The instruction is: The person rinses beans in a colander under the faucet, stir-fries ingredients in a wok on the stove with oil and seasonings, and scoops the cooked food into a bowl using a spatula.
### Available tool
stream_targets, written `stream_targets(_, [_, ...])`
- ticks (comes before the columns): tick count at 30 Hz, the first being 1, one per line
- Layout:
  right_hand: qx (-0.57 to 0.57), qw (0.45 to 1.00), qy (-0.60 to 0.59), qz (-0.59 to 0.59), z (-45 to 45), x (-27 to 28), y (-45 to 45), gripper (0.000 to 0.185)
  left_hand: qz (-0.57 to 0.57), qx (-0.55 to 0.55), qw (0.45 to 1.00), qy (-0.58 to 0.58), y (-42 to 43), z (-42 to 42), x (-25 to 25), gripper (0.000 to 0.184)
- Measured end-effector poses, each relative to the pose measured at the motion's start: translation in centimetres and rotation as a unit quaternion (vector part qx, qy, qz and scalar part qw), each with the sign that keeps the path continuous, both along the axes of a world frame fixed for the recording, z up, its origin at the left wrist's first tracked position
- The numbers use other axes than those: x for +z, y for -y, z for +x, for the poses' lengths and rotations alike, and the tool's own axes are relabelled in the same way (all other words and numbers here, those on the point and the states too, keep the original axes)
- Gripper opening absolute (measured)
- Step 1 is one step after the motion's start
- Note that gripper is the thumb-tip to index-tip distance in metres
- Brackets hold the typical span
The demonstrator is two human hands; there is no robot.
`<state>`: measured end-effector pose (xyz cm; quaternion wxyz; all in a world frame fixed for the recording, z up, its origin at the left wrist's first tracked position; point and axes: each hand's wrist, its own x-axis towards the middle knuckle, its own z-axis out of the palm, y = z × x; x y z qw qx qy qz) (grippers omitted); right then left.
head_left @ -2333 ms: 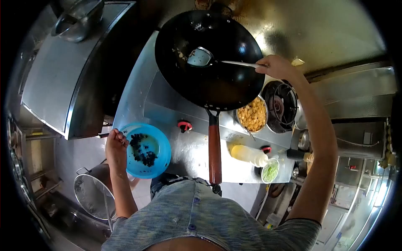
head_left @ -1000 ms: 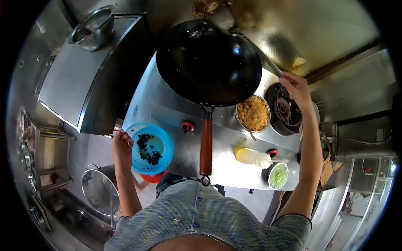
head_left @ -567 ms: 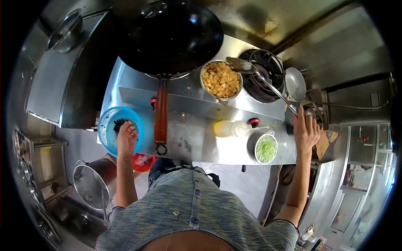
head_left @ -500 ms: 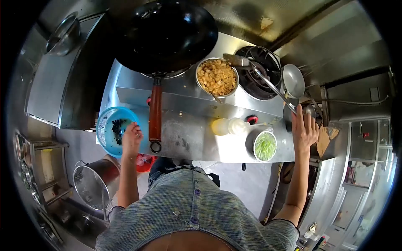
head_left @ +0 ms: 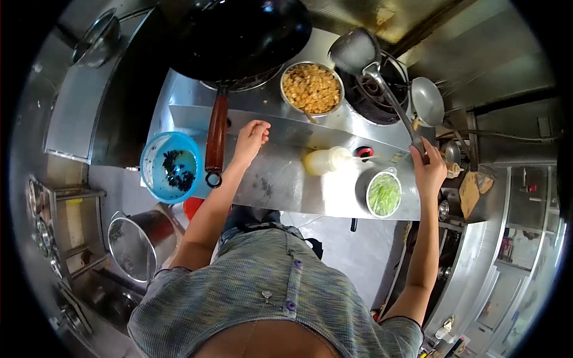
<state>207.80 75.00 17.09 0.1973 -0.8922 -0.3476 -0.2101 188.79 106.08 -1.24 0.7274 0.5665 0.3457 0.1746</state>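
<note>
My right hand (head_left: 429, 168) is closed around the handle of a long metal wok spatula (head_left: 355, 52). The spatula's broad head hangs over the left part of the right-hand burner (head_left: 369, 107). My left hand (head_left: 253, 142) is over the middle of the steel counter, fingers curled together, nothing visible in them. To its left, the red-brown handle (head_left: 217, 131) of a large black wok (head_left: 245, 39) points toward me. A metal bowl of chopped yellow-brown food (head_left: 311, 88) stands between wok and burner. Below the spatula's handle is a white tub of sliced greens (head_left: 384, 194).
A blue basin (head_left: 153, 190) with dark pieces in liquid stands at the counter's left. Two squeeze bottles (head_left: 325, 161) lie near the tub. A grey bowl (head_left: 427, 101) sits right of the burner, and a tall metal pot (head_left: 134, 247) is lower left.
My left hand has moved right, from the blue basin past the wok handle. In my right hand the spatula has turned, its head now showing broadside, and its handle is gripped more firmly.
</note>
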Motion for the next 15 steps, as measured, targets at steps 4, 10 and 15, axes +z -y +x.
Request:
stream_targets(4, [0.033, 0.921, -0.379, 0.081, 0.7, 0.2, -4.4, 0.029, 0.397, 0.011, 0.912, -0.099, -2.7, 0.2, -0.4, 0.014])
stream_targets(10, [0.181, 0.840, -0.508, 0.064, -0.5, 2.4, -17.4, 0.037, 0.660, -0.018, 0.742, -0.115, -4.6, 3.9, -1.0, 0.015])
stream_targets(15, [0.215, 0.825, -0.523, -0.011, 1.5, 1.8, -25.2, 0.040, 0.677, -0.035, 0.724, -0.130, -5.4, 5.0, -1.4, 0.013])
